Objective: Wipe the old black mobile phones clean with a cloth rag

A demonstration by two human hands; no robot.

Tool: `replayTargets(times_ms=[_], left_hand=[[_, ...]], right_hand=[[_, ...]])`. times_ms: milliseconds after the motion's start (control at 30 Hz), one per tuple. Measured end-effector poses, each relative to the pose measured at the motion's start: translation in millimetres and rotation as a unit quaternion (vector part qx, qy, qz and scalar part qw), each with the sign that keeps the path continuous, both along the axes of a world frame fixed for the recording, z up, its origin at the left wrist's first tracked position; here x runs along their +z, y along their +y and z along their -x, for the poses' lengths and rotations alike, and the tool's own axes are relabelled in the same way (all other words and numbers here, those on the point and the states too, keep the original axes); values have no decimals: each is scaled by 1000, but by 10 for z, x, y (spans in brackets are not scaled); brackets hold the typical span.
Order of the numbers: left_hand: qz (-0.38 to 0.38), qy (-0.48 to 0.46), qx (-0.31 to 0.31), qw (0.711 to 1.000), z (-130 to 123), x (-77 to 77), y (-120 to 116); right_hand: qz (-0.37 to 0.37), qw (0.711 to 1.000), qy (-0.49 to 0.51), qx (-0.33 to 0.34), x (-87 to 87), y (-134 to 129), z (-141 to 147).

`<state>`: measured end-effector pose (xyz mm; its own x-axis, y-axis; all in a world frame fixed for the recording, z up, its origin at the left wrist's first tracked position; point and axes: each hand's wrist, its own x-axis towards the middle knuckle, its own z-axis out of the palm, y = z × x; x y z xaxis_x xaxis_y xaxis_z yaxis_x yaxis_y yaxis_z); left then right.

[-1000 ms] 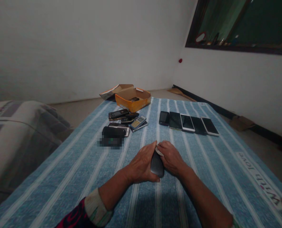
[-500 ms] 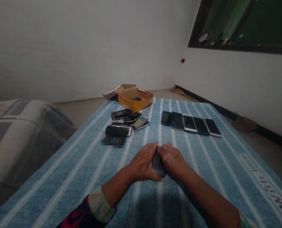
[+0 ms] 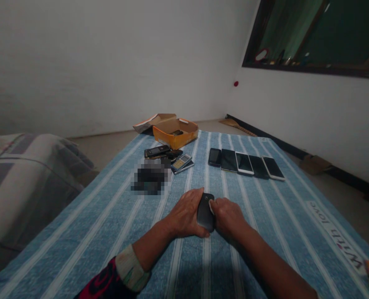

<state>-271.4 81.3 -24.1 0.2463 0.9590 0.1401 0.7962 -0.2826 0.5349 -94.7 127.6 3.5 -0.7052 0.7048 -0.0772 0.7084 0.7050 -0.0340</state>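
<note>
A dark grey mobile phone (image 3: 204,219) lies back side up on the striped cloth, its small round camera lens at the far end. My left hand (image 3: 186,214) grips it along the left edge, thumb at the near end and fingers at the far end. Against the phone's right edge is my right hand (image 3: 228,214), its fingers closed. A small whitish scrap (image 3: 211,206) pokes out from those fingers; most of it is hidden, so its kind is unclear.
Farther right, several phones (image 3: 244,162) lie side by side in a row. A loose pile of older phones (image 3: 182,162) is at the left, partly pixelated. Behind it stands an open orange box (image 3: 175,137). A covered bulky shape (image 3: 31,187) is beyond the left edge.
My right hand has drawn back slightly from the phone's far end, uncovering the camera lens. The left hand keeps its grip. The view has shifted slightly.
</note>
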Motion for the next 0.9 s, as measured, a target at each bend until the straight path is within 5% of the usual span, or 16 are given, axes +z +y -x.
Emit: replayTargets(times_ms=[267,700,900], left_hand=[[12,-23,6,1000,1,10,-15],[-1,-3,-3,1000,11,-87,2],[9,-24,4,1000,6,-61,-8]], right_hand=[[-36,998,15,48,102,168,207],[-39,998,-1,-42,-85,13,-8],[-59,997,21,34,55,120,204]])
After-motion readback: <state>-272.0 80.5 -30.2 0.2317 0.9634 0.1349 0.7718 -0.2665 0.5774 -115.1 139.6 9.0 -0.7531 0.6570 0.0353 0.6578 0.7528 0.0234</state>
